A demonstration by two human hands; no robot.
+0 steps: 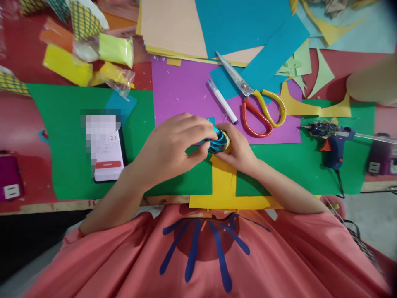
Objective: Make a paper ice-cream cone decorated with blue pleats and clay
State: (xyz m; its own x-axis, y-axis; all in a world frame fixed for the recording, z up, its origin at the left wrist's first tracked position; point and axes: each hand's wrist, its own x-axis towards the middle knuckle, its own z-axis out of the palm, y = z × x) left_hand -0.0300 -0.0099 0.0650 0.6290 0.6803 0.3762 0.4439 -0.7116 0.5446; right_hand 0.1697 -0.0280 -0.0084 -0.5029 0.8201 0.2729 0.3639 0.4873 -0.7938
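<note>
Both hands meet over a small rolled blue paper piece [218, 141] with curled layers and a patterned yellow edge on its right side. My left hand [178, 142] pinches its left side between thumb and fingers. Around its right side and underneath curls my right hand [237, 148], its fingers partly hidden. Just below lies a yellow paper strip [223, 176] on green sheets. Beyond the hands, a white marker [222, 101] and large scissors [245, 89] with one red and one yellow handle rest on purple paper [180, 91].
A phone [107, 149] lies at left on a green sheet [71, 178]. A blue glue gun [335, 142] with a glue stick is at right, its cord hanging over the edge. Behind are blue paper [229, 25], yellow clay packets [67, 65] and pale green scraps [322, 74].
</note>
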